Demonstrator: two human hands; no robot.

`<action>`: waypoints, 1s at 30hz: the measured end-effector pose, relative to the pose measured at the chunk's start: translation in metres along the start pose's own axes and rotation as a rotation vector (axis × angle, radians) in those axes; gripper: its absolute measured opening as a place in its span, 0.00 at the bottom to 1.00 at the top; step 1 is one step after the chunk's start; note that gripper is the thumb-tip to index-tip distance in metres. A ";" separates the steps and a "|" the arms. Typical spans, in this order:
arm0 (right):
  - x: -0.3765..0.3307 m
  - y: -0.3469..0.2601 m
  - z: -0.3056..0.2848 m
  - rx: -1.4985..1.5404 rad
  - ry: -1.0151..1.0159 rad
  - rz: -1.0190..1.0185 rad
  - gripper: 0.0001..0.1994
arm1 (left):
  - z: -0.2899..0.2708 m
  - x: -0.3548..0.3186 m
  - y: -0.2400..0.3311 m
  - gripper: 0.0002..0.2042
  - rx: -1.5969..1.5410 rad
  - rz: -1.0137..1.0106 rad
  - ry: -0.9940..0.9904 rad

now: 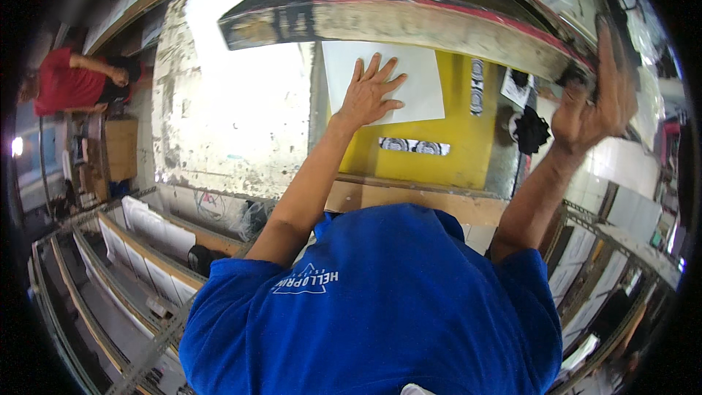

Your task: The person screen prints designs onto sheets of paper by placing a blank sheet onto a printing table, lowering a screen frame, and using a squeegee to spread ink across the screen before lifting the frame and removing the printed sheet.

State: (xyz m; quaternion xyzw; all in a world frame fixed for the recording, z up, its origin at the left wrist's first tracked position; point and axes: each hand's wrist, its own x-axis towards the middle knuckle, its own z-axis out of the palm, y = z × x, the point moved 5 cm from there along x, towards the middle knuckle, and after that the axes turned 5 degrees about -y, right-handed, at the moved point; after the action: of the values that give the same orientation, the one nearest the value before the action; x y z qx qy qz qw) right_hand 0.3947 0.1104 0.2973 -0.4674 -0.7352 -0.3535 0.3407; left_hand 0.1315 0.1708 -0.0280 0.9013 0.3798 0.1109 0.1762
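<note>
My left hand (371, 97) lies flat with fingers spread on a white sheet (425, 95). That sheet rests on a yellow board (461, 157). Two short black-and-white patterned strips sit on the board: one strip (414, 146) below the sheet, the other strip (477, 88) to its right. Tilted up over the board's far side is a large wooden screen-printing frame (431, 25), its side stained. My right hand (596, 106) is at the frame's right end, fingers stretched out and somewhat blurred; it seems to touch the frame's corner.
A white, ink-spotted tabletop (227, 132) adjoins the board on the left. Beside the board's right edge is a crumpled black cloth (531, 130). Slatted racks (150, 278) stand behind me on both sides. A person in a red shirt (69, 84) is at the far left.
</note>
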 end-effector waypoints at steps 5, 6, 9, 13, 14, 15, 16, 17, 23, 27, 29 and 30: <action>0.004 -0.003 0.000 0.056 0.061 0.011 0.34 | 0.024 0.029 0.036 0.32 0.018 0.117 -0.096; 0.005 -0.005 0.000 0.080 0.082 0.023 0.33 | 0.027 0.030 0.041 0.32 0.019 0.129 -0.114; 0.003 -0.006 -0.002 0.031 0.061 0.042 0.33 | 0.030 0.028 0.052 0.33 -0.010 0.144 -0.140; 0.000 -0.004 0.000 0.074 0.105 0.036 0.34 | 0.032 0.021 0.062 0.34 -0.031 0.144 -0.192; -0.001 -0.004 -0.001 0.065 0.096 0.048 0.34 | 0.032 0.020 0.064 0.34 -0.033 0.147 -0.187; -0.002 -0.005 -0.002 0.057 0.088 0.057 0.34 | 0.033 0.019 0.064 0.34 -0.033 0.147 -0.182; -0.003 -0.006 -0.002 0.050 0.081 0.067 0.34 | 0.033 0.018 0.064 0.34 -0.043 0.150 -0.177; -0.004 -0.006 -0.002 0.045 0.085 0.064 0.35 | 0.034 0.016 0.063 0.34 -0.052 0.154 -0.172; -0.007 -0.006 -0.002 0.039 0.070 0.068 0.35 | 0.033 0.014 0.066 0.36 -0.062 0.160 -0.184; -0.009 -0.006 -0.001 0.046 0.090 0.060 0.35 | 0.028 0.018 0.063 0.38 -0.059 0.114 -0.174; -0.009 -0.007 -0.001 0.030 0.092 0.048 0.35 | 0.028 0.019 0.061 0.39 -0.058 0.118 -0.180; -0.010 -0.007 -0.003 0.013 0.073 0.051 0.35 | 0.028 0.019 0.060 0.39 -0.058 0.119 -0.183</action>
State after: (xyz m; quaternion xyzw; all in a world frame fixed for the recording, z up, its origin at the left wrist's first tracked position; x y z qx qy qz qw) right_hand 0.3919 0.1011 0.2886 -0.4706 -0.7123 -0.3568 0.3793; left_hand 0.1922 0.1388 -0.0284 0.9232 0.3045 0.0493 0.2291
